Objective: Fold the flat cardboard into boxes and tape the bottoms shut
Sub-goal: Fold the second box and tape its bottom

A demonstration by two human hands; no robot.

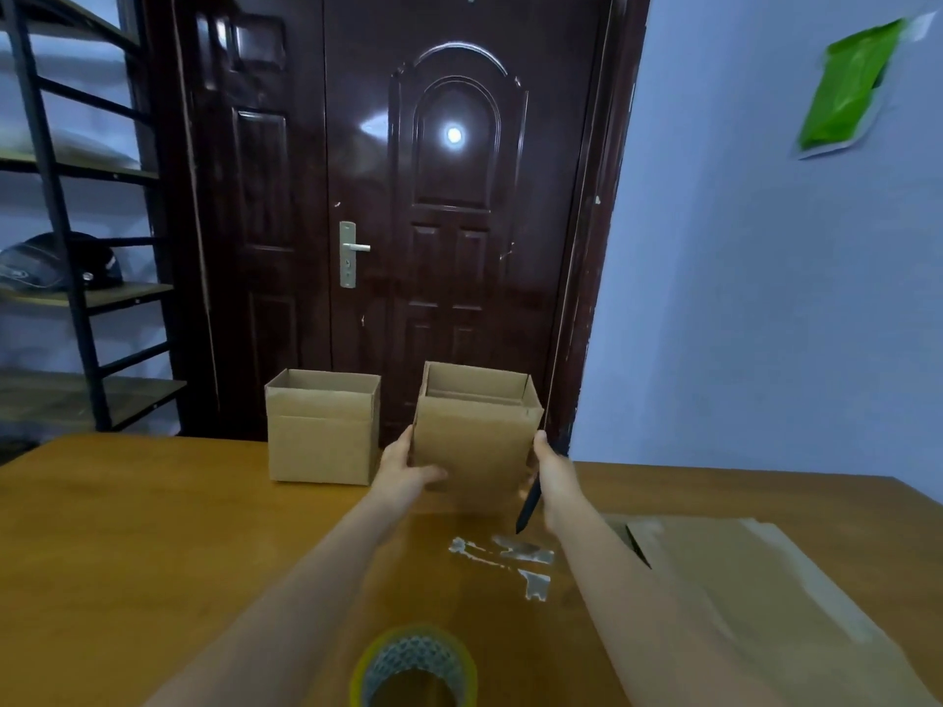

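Both hands are holding a box [477, 441] upright, its open top facing up, over the far middle of the worktop [153, 528]. The left hand [403, 469] is gripping the box's lower left side, thumb lying across the near face and fingers wrapping round the far side. The right hand [553, 477] is pressing against the lower right side with its fingers hidden behind the box; it is also holding a dark pen-like tool [528, 505], tip pointing down toward the worktop. Whether the box bottom is touching the worktop is unclear.

A second box [322, 428] is standing open-topped just to the left, apart from the held one. Flat cardboard [755, 594] is lying on the worktop at the right. Tape scraps [510, 558] are sitting between the forearms, and a tape roll [416, 665] is standing at the near edge.
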